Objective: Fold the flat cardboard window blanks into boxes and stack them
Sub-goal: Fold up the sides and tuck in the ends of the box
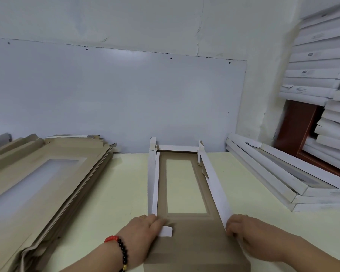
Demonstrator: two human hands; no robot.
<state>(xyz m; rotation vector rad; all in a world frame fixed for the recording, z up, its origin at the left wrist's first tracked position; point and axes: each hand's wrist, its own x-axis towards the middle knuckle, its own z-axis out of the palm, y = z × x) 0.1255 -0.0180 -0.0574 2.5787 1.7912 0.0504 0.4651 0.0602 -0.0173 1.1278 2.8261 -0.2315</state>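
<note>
Both hands work one brown cardboard blank (186,232) lying on the pale table (124,183), its clear window just beyond the fingers. The left hand (143,230) pinches the near end of the raised white left wall, a small white tab (166,231) poking out beside its fingers; the right hand (245,230) curls around the right wall's near end. Left of the left hand lies a pile of flat blanks (39,173); right of the right hand sit folded white boxes (283,173), more stacked on shelves (322,65) beyond.

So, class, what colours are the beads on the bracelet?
Red and black beads on the bracelet, worn on the left wrist; head view.
</note>
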